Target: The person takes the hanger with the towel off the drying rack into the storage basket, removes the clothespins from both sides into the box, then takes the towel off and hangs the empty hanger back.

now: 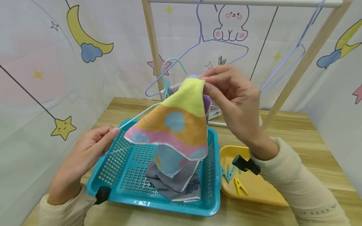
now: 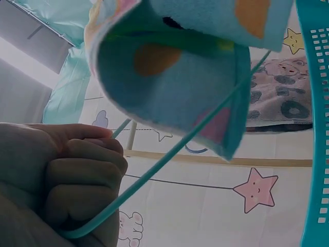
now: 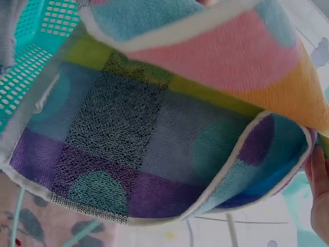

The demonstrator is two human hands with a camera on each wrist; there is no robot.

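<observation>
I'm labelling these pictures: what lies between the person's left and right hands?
In the head view, the multicoloured cloth and part of the teal hanger lie between the left hand and the right hand.

On the right sleeve, a short row of grey capitals is printed; it is only partly legible, with what looks like an A at its end. Whether letters are formed by the dark marks on the grey cloth cannot be told. On the patterned cloth, a small pale strip is seen, too blurred to be read.
</observation>
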